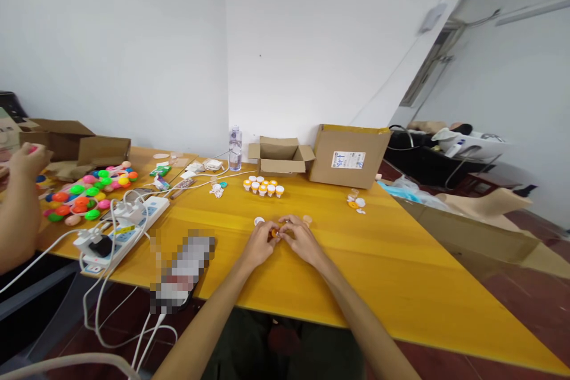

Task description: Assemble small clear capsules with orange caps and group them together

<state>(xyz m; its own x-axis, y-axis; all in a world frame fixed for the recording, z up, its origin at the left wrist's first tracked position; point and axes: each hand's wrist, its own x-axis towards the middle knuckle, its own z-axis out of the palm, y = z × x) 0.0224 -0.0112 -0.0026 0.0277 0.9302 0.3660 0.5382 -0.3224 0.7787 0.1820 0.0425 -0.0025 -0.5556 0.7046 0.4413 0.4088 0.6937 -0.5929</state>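
Observation:
My left hand (259,244) is closed, pinching a small orange plastic piece (274,233) with its thumb and fingertips. The fingertips of my right hand (301,242) come together at the same piece from the other side, mostly hiding it. Just beyond my left fingers a white ring-shaped piece (259,221) lies on the table. A small clear, pale-orange cup (307,220) sits beside my right knuckles. Farther off, several small orange-and-white capped pieces (262,189) stand upright in a cluster.
An open cardboard box (280,165) and a larger closed carton (345,157) stand against the wall, near a water bottle (235,148). Loose plastic parts (355,203) lie right. Leftward are a phone (184,270), a power strip (129,231), coloured balls (80,205) and another person's hand (29,161).

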